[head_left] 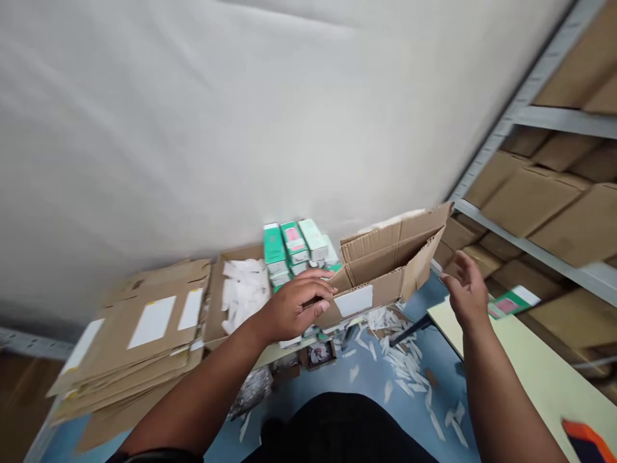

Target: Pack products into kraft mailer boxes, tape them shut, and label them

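Observation:
My left hand [295, 307] grips the near corner of an open brown cardboard box [385, 263] with a white label, which hangs tilted above the table. My right hand [465, 289] is open, fingers spread, just right of the box and not touching it. Behind the box stand several green and white small cartons [294, 247]. Left of them an open box holds white packets [243, 289].
A stack of flattened cardboard boxes [139, 341] with white labels lies at left. White paper scraps [409, 373] litter the blue floor. A pale table top [525, 366] is at right, with a green packet [508, 302] beyond it. Metal shelving [540, 193] holds brown boxes. A white wall is behind.

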The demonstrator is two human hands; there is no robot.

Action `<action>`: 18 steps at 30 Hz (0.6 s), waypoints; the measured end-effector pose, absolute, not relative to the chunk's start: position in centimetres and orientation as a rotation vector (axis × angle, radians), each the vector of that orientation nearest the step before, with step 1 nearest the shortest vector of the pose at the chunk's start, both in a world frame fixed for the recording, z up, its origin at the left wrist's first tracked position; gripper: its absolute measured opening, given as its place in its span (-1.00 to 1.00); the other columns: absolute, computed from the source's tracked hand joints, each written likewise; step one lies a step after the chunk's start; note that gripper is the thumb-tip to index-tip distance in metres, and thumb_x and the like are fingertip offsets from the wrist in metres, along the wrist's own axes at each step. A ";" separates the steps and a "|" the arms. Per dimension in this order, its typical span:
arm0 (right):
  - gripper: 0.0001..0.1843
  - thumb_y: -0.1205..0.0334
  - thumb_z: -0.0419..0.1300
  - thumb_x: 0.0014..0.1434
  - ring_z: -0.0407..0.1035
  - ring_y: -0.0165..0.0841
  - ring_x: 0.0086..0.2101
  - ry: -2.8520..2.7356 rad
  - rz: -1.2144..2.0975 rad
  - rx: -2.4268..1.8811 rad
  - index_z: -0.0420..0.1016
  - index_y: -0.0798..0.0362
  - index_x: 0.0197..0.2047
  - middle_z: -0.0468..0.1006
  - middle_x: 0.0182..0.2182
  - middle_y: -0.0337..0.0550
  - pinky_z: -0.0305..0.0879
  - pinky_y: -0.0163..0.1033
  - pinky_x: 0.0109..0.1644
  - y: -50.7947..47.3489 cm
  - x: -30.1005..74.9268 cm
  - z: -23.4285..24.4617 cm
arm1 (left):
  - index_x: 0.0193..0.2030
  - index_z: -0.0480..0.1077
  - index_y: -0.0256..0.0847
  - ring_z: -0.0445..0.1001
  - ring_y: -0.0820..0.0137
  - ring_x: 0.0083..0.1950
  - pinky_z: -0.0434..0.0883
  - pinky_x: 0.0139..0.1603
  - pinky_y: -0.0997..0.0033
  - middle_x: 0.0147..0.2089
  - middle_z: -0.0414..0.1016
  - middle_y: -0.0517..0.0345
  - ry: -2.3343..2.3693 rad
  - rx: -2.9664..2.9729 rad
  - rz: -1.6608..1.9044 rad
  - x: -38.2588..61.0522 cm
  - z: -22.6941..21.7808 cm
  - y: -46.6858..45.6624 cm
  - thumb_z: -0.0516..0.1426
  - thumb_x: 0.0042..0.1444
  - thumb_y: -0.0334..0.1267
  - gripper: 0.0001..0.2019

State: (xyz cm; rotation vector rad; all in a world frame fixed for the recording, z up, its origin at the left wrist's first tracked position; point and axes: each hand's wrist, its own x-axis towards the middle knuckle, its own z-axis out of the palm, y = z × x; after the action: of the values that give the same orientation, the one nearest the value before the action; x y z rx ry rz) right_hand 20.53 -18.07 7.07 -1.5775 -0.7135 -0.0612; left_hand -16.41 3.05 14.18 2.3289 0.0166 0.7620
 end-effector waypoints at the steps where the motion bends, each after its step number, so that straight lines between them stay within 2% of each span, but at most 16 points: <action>1: -0.26 0.16 0.36 -0.04 0.28 -0.05 0.25 -0.707 -0.028 -1.556 0.42 -0.10 0.25 0.44 0.23 -0.06 0.15 0.10 0.33 -20.2 22.3 7.3 | -0.07 0.56 -0.09 0.43 0.08 0.31 0.37 0.34 -0.12 -0.01 0.65 -0.01 -0.044 2.352 0.718 -13.8 14.4 1.6 0.13 0.32 -0.25 -0.82; 4: -0.43 0.19 0.32 -0.06 0.39 -0.06 0.13 -0.637 0.100 -1.422 0.54 -0.08 0.09 0.59 0.06 -0.13 0.25 0.03 0.25 -26.2 26.1 7.4 | -0.04 0.56 -0.10 0.44 0.12 0.31 0.37 0.36 -0.07 0.02 0.64 0.01 -0.236 2.372 0.617 -6.1 14.5 -2.5 0.10 0.33 -0.29 -0.79; 6: -0.56 0.14 0.28 -0.05 0.43 -0.05 0.05 -0.551 0.154 -1.341 0.58 -0.05 -0.04 0.64 -0.06 -0.15 0.30 0.01 0.18 -29.8 27.8 7.0 | -0.02 0.56 -0.09 0.43 0.14 0.33 0.36 0.37 -0.03 0.06 0.62 0.02 -0.346 2.379 0.561 -1.4 14.2 -4.7 0.09 0.34 -0.30 -0.78; 9: -0.59 -0.02 0.24 0.04 0.42 -0.02 0.07 -0.420 0.159 -1.261 0.59 -0.03 -0.07 0.65 -0.07 -0.11 0.31 0.01 0.16 -34.4 29.2 5.9 | -0.02 0.56 -0.07 0.37 0.15 0.36 0.34 0.38 0.00 0.12 0.57 0.01 -0.441 2.411 0.504 4.9 13.4 -7.3 0.09 0.35 -0.28 -0.78; 12: -0.56 -0.11 0.24 0.11 0.41 -0.02 0.08 -0.326 0.071 -1.224 0.58 -0.03 -0.04 0.64 -0.03 -0.10 0.30 0.00 0.16 -37.8 29.8 4.8 | -0.06 0.56 -0.08 0.32 0.14 0.38 0.34 0.38 0.03 0.08 0.54 -0.02 -0.492 2.442 0.469 10.3 11.9 -9.4 0.08 0.36 -0.26 -0.79; 15: -0.61 0.00 0.32 0.05 0.45 -0.05 0.01 -0.202 0.047 -1.263 0.58 -0.04 -0.07 0.66 -0.08 -0.14 0.32 -0.04 0.11 -40.4 30.3 4.3 | -0.10 0.54 -0.09 0.36 0.15 0.33 0.32 0.38 0.04 -0.01 0.54 0.00 -0.590 2.447 0.404 15.1 10.1 -11.6 0.07 0.37 -0.25 -0.80; 18: -0.67 0.12 0.29 -0.03 0.48 -0.06 -0.08 -0.048 0.030 -1.331 0.58 -0.04 -0.15 0.68 -0.20 -0.19 0.34 -0.08 0.02 -42.6 31.4 4.0 | -0.13 0.52 -0.08 0.43 0.16 0.24 0.30 0.37 0.01 -0.09 0.55 0.03 -0.694 2.440 0.317 19.4 8.1 -13.6 0.07 0.38 -0.22 -0.82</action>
State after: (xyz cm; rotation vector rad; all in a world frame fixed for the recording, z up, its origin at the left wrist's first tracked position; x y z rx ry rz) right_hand 31.41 -42.60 4.00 -1.3314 -0.0478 0.0304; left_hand 19.39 -13.63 8.08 2.4402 -0.6935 0.3170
